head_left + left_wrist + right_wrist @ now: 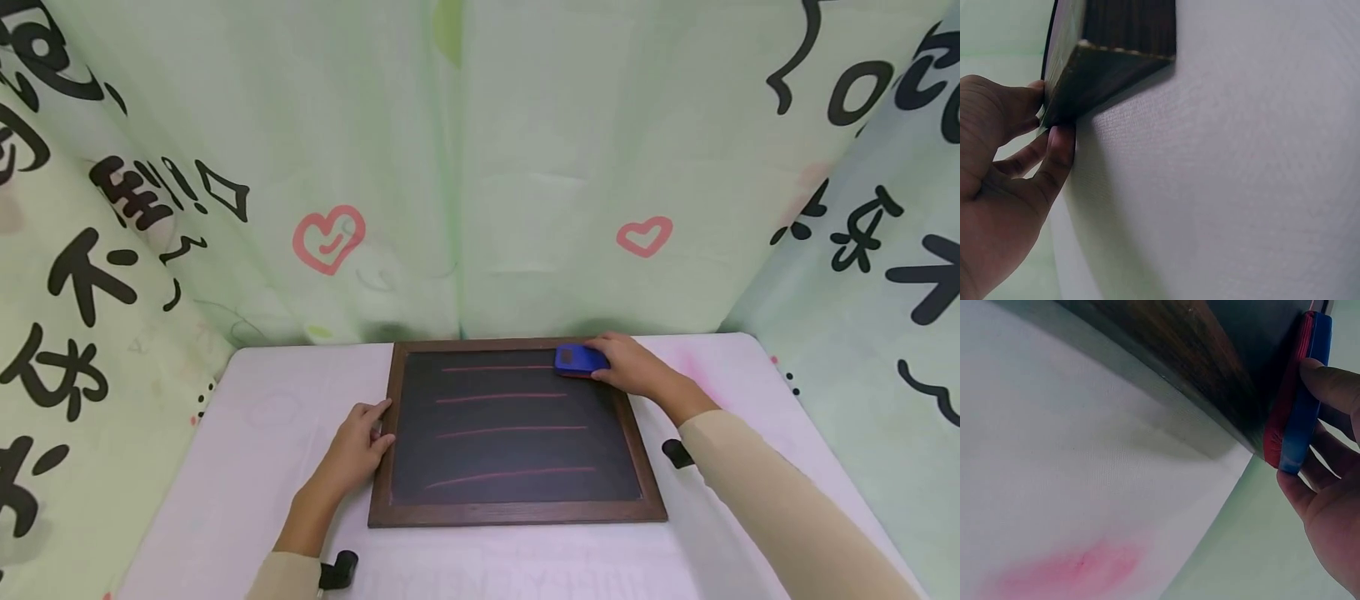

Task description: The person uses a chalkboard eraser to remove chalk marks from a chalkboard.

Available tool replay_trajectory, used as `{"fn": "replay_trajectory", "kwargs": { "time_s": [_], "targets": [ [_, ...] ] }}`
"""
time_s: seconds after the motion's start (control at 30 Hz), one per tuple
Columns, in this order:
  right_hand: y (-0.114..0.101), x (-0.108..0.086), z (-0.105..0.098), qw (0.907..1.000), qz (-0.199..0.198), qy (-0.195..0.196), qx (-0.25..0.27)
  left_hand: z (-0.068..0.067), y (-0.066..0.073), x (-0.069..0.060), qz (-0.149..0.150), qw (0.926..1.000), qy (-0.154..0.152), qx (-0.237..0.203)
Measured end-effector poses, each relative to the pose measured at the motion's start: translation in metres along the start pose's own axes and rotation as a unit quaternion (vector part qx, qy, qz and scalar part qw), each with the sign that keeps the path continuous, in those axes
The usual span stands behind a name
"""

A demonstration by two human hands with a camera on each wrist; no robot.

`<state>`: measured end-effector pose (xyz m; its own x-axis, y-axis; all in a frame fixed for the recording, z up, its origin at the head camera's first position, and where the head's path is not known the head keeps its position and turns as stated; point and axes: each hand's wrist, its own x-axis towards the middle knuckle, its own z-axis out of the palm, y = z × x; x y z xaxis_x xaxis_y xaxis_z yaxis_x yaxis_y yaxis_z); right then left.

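A framed chalkboard (517,450) lies on the table, with several roughly parallel pink lines across its dark surface. My left hand (357,442) holds the board's left edge; in the left wrist view thumb and fingers (1057,147) touch the wooden frame (1129,31). At the board's upper right corner, my right hand (633,367) grips a chalkboard eraser (579,358), thumb on one side and fingers on the other. Blue back and red underside show in the right wrist view, where the eraser (1300,400) stands against the board. The eraser meets the right end of the top line.
The white table (292,433) extends around the board, with a pink smudge (1079,569) on its right side. A pale green curtain (525,208) with black characters and pink hearts hangs behind and at both sides. A dark strap end (339,570) shows at each wrist.
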<state>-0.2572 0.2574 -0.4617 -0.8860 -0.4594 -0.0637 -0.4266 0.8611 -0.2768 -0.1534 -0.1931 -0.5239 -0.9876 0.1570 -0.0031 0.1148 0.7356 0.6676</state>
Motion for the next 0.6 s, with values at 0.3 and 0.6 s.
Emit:
{"fn": "replay_trajectory", "kwargs": {
  "time_s": [0.3, 0.6],
  "targets": [
    [-0.007, 0.011, 0.006, 0.9999, -0.001, -0.01, 0.009, -0.001, 0.0, 0.001, -0.011, 0.9999, -0.001, -0.002],
    [-0.014, 0.019, 0.013, 0.9998, -0.007, -0.013, 0.016, -0.002, 0.004, 0.0, -0.006, 1.0, 0.001, -0.003]
  ]
}}
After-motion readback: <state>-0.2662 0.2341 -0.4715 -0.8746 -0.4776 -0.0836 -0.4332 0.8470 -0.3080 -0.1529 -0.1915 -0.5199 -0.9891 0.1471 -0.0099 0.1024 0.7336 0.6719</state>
